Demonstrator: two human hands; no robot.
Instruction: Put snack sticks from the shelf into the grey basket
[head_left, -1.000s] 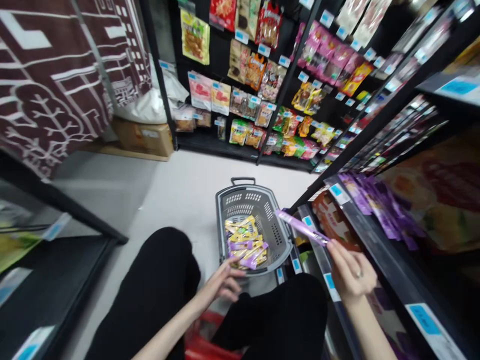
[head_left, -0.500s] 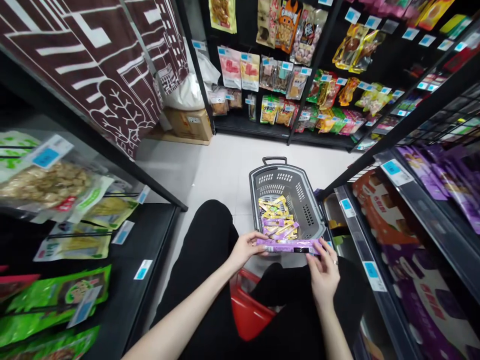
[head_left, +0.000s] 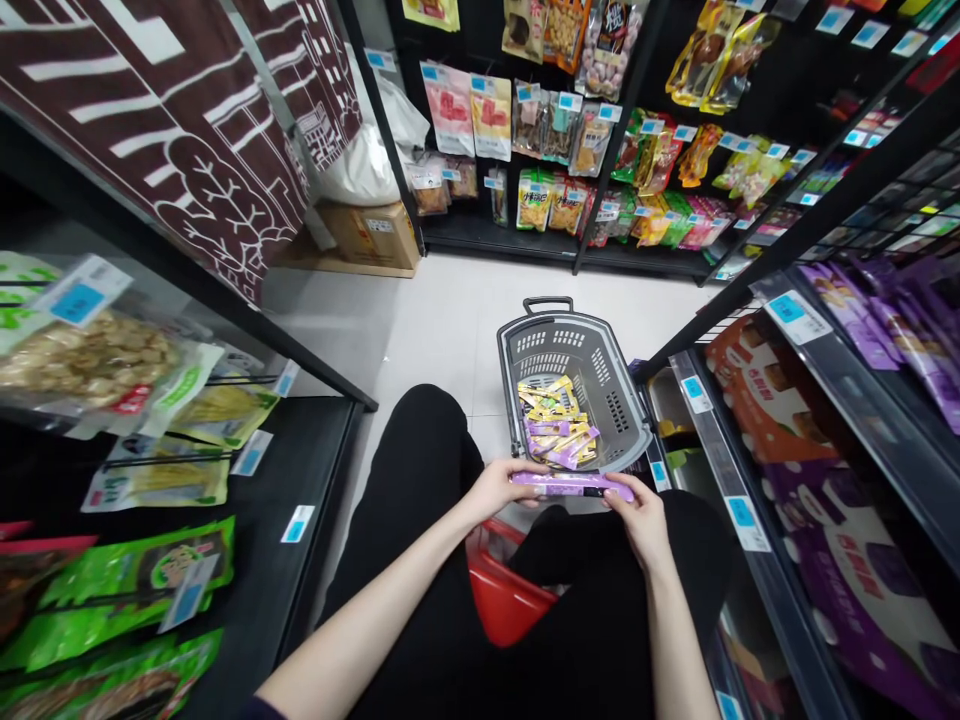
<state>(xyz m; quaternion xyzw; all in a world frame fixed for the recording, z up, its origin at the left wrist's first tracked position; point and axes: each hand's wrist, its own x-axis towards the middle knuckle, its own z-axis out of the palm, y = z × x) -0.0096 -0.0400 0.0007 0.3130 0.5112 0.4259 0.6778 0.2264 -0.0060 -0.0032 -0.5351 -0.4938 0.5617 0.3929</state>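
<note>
A long purple snack packet [head_left: 570,485] lies level between both hands, just in front of the near rim of a grey shopping basket [head_left: 626,420]. My left hand [head_left: 499,487] pinches the packet's left end, and my right hand [head_left: 641,518] grips its right end. The basket stands on the floor and holds several yellow and purple packets [head_left: 556,425]. My knees in black trousers are below the hands.
Shelves hem in both sides: green and nut packets [head_left: 90,360] on the left, purple and orange packets [head_left: 832,420] on the right. A red object [head_left: 506,595] sits between my legs. A snack rack [head_left: 570,150] and a cardboard box [head_left: 371,235] stand beyond the pale floor.
My right hand brought the purple packet from the right shelf to in front of me and my left hand took its other end. The view swung left and down.
</note>
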